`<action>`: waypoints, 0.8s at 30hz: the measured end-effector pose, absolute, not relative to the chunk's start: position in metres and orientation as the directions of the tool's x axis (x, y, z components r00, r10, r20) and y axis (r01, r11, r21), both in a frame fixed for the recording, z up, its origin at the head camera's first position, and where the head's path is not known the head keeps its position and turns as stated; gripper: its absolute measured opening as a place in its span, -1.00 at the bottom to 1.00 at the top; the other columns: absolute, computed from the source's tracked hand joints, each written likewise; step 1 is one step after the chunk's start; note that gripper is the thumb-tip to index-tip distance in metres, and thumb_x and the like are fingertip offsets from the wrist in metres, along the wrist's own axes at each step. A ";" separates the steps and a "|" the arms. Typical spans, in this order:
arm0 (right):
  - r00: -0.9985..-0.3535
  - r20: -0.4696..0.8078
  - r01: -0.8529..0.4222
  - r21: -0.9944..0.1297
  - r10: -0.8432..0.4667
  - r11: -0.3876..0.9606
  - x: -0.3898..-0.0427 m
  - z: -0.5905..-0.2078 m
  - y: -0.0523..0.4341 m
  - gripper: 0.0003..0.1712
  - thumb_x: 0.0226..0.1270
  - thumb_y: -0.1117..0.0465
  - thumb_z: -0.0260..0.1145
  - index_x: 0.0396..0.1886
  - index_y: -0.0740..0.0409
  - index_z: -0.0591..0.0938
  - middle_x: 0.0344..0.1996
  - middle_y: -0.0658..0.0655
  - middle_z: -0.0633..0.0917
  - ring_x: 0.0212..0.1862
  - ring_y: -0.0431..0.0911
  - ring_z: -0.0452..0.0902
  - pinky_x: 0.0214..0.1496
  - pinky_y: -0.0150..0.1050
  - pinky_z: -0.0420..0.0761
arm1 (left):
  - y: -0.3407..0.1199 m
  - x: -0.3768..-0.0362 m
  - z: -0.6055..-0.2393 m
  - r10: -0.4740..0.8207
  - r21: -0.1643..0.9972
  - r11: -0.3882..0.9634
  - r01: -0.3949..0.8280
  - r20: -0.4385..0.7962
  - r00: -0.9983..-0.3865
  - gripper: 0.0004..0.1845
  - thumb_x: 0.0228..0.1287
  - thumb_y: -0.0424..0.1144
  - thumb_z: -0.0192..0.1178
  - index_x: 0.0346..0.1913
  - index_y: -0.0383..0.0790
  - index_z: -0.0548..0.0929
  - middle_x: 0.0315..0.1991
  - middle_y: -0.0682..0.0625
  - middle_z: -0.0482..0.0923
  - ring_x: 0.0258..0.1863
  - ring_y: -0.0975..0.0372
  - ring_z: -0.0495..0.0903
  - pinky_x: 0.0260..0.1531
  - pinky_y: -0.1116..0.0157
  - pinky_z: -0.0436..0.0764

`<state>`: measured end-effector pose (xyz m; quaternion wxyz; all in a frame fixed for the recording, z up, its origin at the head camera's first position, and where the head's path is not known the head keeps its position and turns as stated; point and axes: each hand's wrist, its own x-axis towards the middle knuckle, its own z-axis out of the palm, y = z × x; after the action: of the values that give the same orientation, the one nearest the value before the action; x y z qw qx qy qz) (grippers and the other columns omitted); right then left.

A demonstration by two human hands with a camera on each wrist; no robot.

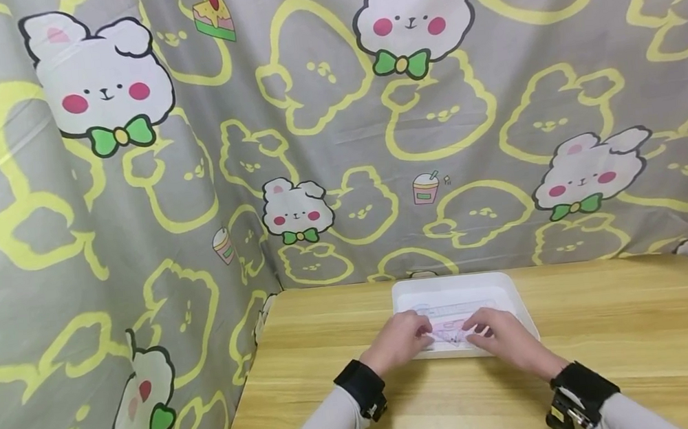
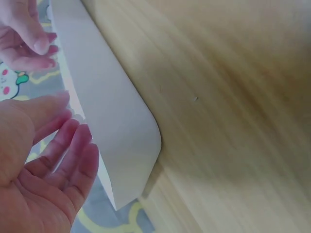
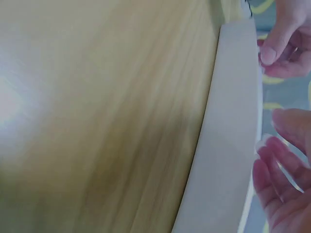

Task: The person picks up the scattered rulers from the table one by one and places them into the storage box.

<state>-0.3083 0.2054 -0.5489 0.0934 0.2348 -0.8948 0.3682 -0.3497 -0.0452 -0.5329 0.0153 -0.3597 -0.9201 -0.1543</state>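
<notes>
A shallow white tray (image 1: 451,292) stands on the table, holding thin, pale printed pieces (image 1: 453,316) in blue, pink and purple. At its near side my left hand (image 1: 396,341) pinches the left part of a light purple patterned piece (image 1: 450,335), thin and crumpled. My right hand (image 1: 508,340) holds the same piece by its right part, thumb and fingertips close together. Whether it is plastic, paper or cloth, I cannot tell. In both wrist views the tray's outer wall (image 2: 107,97) hides most of the piece, and only whitish bits show at the fingertips.
The wood-grain table (image 1: 629,332) extends on both sides of the tray. A grey curtain (image 1: 337,146) with cartoon prints hangs behind the table and along its left side. Black bands (image 1: 360,387) with small devices are strapped round both wrists.
</notes>
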 end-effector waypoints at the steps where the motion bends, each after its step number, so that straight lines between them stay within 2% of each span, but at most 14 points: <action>1: -0.865 0.372 -0.501 -0.608 -0.336 0.616 -0.302 -0.547 0.205 -0.87 0.27 0.33 0.52 -0.19 0.14 0.78 -0.22 -0.02 0.76 -0.24 -0.23 0.64 -0.22 -0.23 0.71 | -0.047 -0.348 -0.533 0.658 0.287 0.687 0.668 0.145 -0.739 -0.88 0.37 -0.19 0.42 -0.14 -0.15 0.80 -0.29 0.09 0.68 -0.30 0.40 0.55 -0.21 0.53 0.52; 5: -0.827 0.487 -0.549 -0.595 -0.280 0.586 -0.278 -0.543 0.198 -0.78 0.16 0.35 0.58 -0.20 0.11 0.78 -0.23 -0.06 0.78 -0.22 -0.23 0.67 -0.20 -0.17 0.74 | -0.054 -0.339 -0.531 0.663 0.383 0.638 0.668 0.167 -0.730 -0.84 0.34 -0.20 0.45 -0.12 -0.18 0.78 -0.25 0.08 0.71 -0.26 0.43 0.57 -0.17 0.55 0.53; 8: -0.814 0.503 -0.571 -0.596 -0.293 0.564 -0.260 -0.540 0.191 -0.74 0.13 0.32 0.60 -0.17 0.09 0.77 -0.23 -0.06 0.80 -0.19 -0.22 0.69 -0.18 -0.16 0.73 | -0.060 -0.328 -0.527 0.671 0.455 0.599 0.659 0.162 -0.723 -0.84 0.33 -0.21 0.46 -0.11 -0.18 0.77 -0.23 0.08 0.71 -0.24 0.44 0.59 -0.15 0.54 0.54; 12: -0.813 0.453 -0.581 -0.598 -0.366 0.551 -0.242 -0.543 0.182 -0.71 0.17 0.21 0.61 -0.11 0.09 0.77 -0.20 -0.02 0.80 -0.19 -0.16 0.68 -0.18 -0.20 0.71 | -0.068 -0.309 -0.522 0.712 0.519 0.550 0.654 0.117 -0.692 -0.76 0.32 -0.16 0.48 -0.03 -0.17 0.77 -0.16 0.08 0.74 -0.19 0.47 0.62 -0.12 0.54 0.56; 16: -0.800 0.406 -0.599 -0.595 -0.442 0.536 -0.227 -0.550 0.173 -0.69 0.21 0.12 0.60 -0.09 0.09 0.76 -0.20 -0.04 0.77 -0.18 -0.17 0.66 -0.19 -0.21 0.70 | -0.077 -0.286 -0.526 0.777 0.544 0.493 0.679 0.077 -0.625 -0.64 0.29 -0.08 0.51 0.06 -0.14 0.75 -0.07 0.12 0.74 -0.12 0.49 0.62 -0.06 0.56 0.54; 21: -0.774 0.321 -0.612 -0.601 -0.545 0.514 -0.213 -0.557 0.167 -0.64 0.21 0.04 0.61 -0.07 0.07 0.75 -0.20 -0.10 0.73 -0.16 -0.24 0.63 -0.16 -0.24 0.69 | -0.085 -0.258 -0.536 0.847 0.500 0.453 0.738 0.017 -0.531 -0.48 0.23 0.05 0.53 0.20 -0.06 0.70 -0.03 0.18 0.63 -0.10 0.50 0.52 -0.10 0.62 0.45; 24: -0.763 0.232 -0.584 -0.648 -0.603 0.490 -0.208 -0.560 0.165 -0.61 0.20 -0.02 0.61 -0.07 0.06 0.76 -0.18 -0.16 0.71 -0.15 -0.32 0.58 -0.17 -0.30 0.63 | -0.088 -0.244 -0.541 0.872 0.473 0.439 0.763 -0.019 -0.490 -0.43 0.21 0.05 0.55 0.25 -0.02 0.67 -0.01 0.17 0.56 -0.12 0.49 0.45 -0.16 0.65 0.40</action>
<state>-0.2078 0.1655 -0.5595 -0.0132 0.3438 -0.8629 0.3701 -0.2439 -0.0882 -0.5407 -0.1315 -0.4877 -0.8381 -0.2059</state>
